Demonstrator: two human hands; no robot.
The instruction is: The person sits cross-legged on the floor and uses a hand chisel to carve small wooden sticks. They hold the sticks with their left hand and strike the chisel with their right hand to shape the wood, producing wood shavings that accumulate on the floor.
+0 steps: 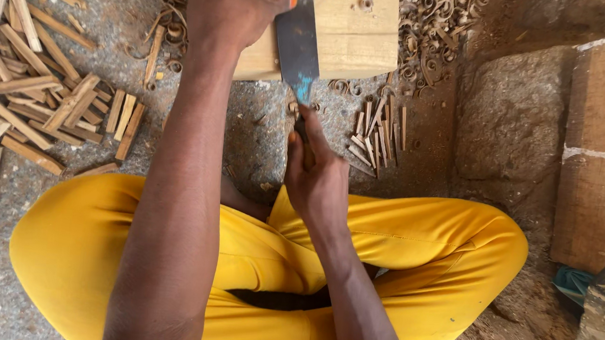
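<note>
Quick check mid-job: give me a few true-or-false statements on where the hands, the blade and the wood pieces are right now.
1. The left hand rests on the wooden block. True.
2. The right hand grips the lower end of the dark blade. True.
3. The blade lies flat on the ground, away from the block. False: it stands against the block's near face, next to the left hand.
4. The large pile of split sticks lies on the person's right. False: it is on their left; only a small bundle of thin slivers lies to the right.
5. Curled shavings lie beside the block. True.
</note>
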